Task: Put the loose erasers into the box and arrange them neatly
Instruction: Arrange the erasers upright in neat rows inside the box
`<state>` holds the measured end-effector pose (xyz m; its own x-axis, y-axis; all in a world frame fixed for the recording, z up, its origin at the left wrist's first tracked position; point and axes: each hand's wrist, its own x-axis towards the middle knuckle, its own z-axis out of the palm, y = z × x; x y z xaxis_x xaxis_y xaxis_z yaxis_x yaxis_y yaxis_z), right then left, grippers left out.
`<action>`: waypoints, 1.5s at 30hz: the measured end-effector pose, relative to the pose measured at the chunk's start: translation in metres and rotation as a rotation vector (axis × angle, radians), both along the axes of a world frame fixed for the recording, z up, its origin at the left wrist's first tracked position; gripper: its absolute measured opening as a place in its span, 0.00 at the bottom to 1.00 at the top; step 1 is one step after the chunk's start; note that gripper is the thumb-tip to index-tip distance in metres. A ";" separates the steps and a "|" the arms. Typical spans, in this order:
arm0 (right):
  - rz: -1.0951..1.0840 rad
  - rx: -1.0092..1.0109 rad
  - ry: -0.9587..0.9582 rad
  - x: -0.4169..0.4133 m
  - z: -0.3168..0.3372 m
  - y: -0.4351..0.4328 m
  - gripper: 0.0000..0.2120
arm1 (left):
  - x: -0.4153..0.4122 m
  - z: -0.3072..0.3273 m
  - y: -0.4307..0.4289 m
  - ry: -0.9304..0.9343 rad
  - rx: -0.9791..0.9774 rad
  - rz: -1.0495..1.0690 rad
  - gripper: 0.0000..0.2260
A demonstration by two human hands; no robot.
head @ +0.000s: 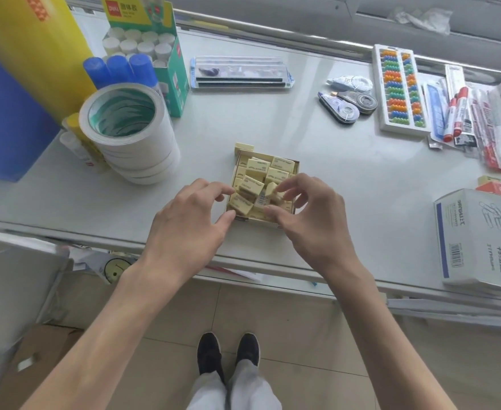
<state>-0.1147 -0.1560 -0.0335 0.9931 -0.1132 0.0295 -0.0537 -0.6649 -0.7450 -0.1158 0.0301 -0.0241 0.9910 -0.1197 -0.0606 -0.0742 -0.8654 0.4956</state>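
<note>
Black shoes (228,355) on the tiled floor are closest to the head camera, then both forearms reaching up to the grey table (273,113). Pretty far along I'd say: most of the pale yellow erasers (261,170) are already in the small open box (296,165) near the table's front edge, back rows fairly flat, but the front ones are tilted and piled at odd angles, so the tidying's still to do. One loose eraser (244,147) sits outside, touching the far left corner of the box. Right hand (308,214) pinches one eraser (271,188) between thumb and fingertips just above the jumble. Left hand (190,220) has fingers half curled, narrow gap, resting against the box's left side and the tilted erasers there, not clearly gripping anything.
</note>
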 end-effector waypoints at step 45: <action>0.173 -0.150 0.076 -0.013 0.006 0.028 0.08 | 0.010 -0.016 0.004 0.029 -0.260 0.013 0.06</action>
<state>-0.1281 -0.1281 -0.0276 0.9974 0.0587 -0.0427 0.0183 -0.7719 -0.6354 -0.1058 0.0346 -0.0399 0.9908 -0.1223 -0.0581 -0.0464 -0.7095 0.7032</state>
